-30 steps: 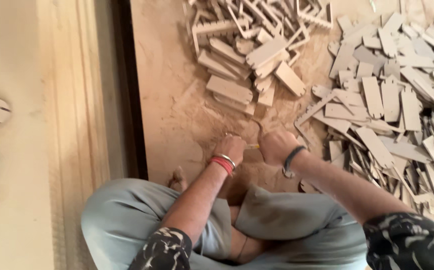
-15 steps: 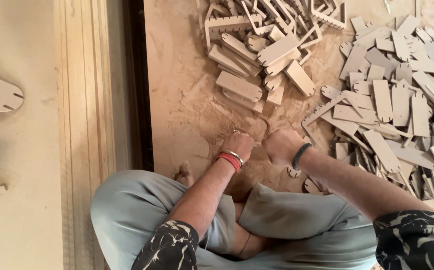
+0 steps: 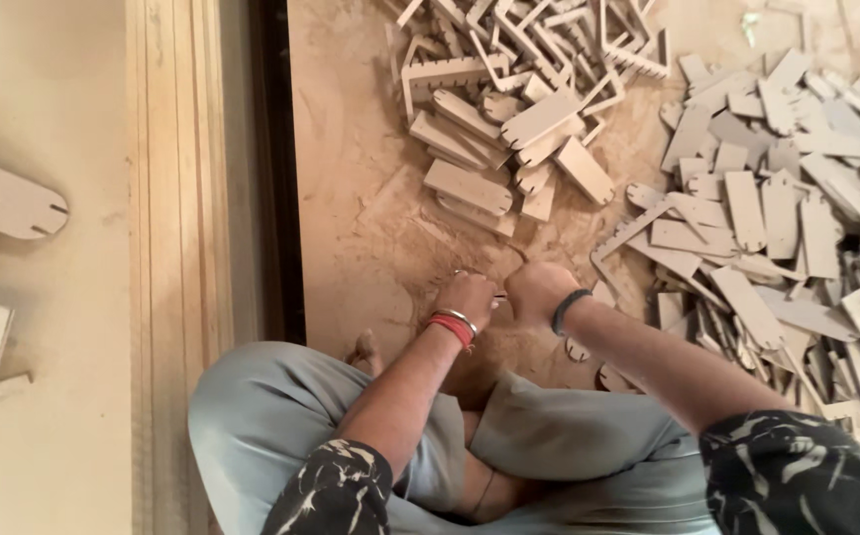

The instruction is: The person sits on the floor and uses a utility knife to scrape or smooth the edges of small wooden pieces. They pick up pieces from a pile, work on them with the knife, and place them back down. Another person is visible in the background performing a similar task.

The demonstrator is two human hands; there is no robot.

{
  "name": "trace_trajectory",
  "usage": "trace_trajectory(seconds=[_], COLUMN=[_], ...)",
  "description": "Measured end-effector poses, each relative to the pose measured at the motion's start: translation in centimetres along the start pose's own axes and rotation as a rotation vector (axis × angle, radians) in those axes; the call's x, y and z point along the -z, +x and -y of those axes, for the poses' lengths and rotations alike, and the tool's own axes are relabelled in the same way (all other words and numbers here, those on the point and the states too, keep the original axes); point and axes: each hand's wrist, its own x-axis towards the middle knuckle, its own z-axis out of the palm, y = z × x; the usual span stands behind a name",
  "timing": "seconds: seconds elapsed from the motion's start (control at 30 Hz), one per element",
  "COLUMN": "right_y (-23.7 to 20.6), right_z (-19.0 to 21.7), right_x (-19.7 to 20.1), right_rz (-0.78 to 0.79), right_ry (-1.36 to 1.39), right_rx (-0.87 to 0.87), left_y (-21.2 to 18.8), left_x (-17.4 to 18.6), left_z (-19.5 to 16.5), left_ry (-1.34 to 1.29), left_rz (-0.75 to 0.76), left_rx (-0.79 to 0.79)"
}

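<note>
A small thin piece (image 3: 499, 294) is sitting at centre frame, pinched between the 2 hands, its long axis running left to right; its shape is too small to make out. The left hand (image 3: 470, 295) and right hand (image 3: 539, 290) are both closing tight around it, knuckles almost touching, equally near. They are hovering just above the dusty floor (image 3: 371, 198). Piles of flat wooden cutouts (image 3: 509, 149) are lying at upper centre and right (image 3: 797, 228). The fingertips are hidden.
</note>
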Motion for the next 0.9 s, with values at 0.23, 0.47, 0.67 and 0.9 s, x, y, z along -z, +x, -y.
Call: trace_trajectory(seconds=[0.23, 0.47, 0.67, 0.9], right_y=[-4.3, -6.7, -6.3, -5.5], right_z=[0.3, 3.0, 1.2, -1.7], right_x=[-5.3, -7.7, -7.3, -9.2], right_rz=[-0.445, -0.659, -0.734, -0.664], right_ry=[0.732, 0.85, 0.831, 1.079], right_rx=[-0.284, -0.398, -0.339, -0.193], left_y=[-1.9, -0.6, 0.4, 0.7], left_x=[1.7, -0.7, -2.5, -3.2], left_z=[-0.7, -2.6, -2.2, -2.4], left_ry=[-0.729, -1.128, -1.325, -1.318], left_rz=[-0.358, -0.344, -0.303, -0.287], left_rx=[0.343, 0.365, 0.269, 0.294])
